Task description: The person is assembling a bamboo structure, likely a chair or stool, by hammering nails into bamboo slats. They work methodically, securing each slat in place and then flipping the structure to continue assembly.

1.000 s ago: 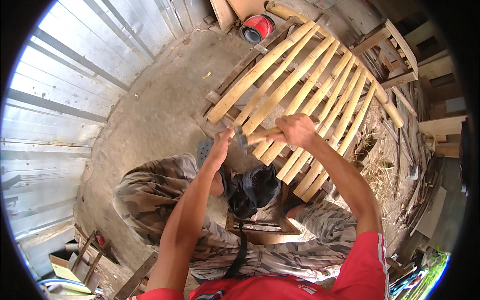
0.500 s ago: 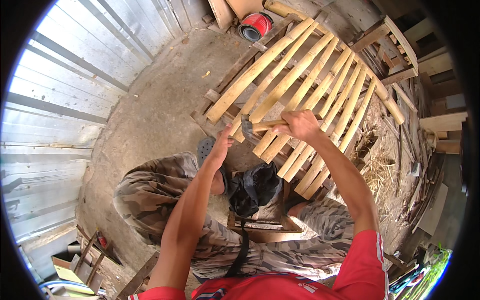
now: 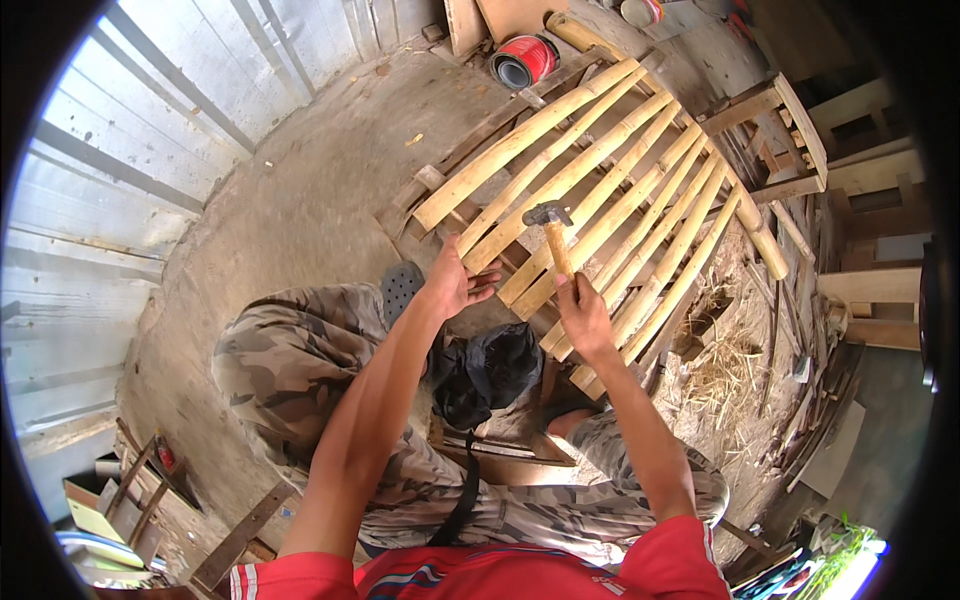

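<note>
Several pale bamboo slats (image 3: 568,181) lie side by side in a fan, their far ends on a thick bamboo pole (image 3: 757,232). My left hand (image 3: 458,280) is at the near ends of the slats on the left, its thumb beside a slat and its fingers curled under the end. My right hand (image 3: 585,316) is closed round the lower part of the wooden handle of a hammer (image 3: 557,246). The dark metal hammer head points away from me, over the middle slats. Whether it touches them I cannot tell.
A black bag or cloth (image 3: 490,365) hangs between my knees above a wooden frame (image 3: 520,465). A red can (image 3: 526,61) lies beyond the slats. Corrugated metal sheeting (image 3: 110,200) walls the left. Wooden frames (image 3: 870,300) and straw (image 3: 725,365) are on the right.
My right hand has drawn nearer to me, and the hammer has swung from pointing left to pointing away, head up. My left hand has moved in against the slat ends.
</note>
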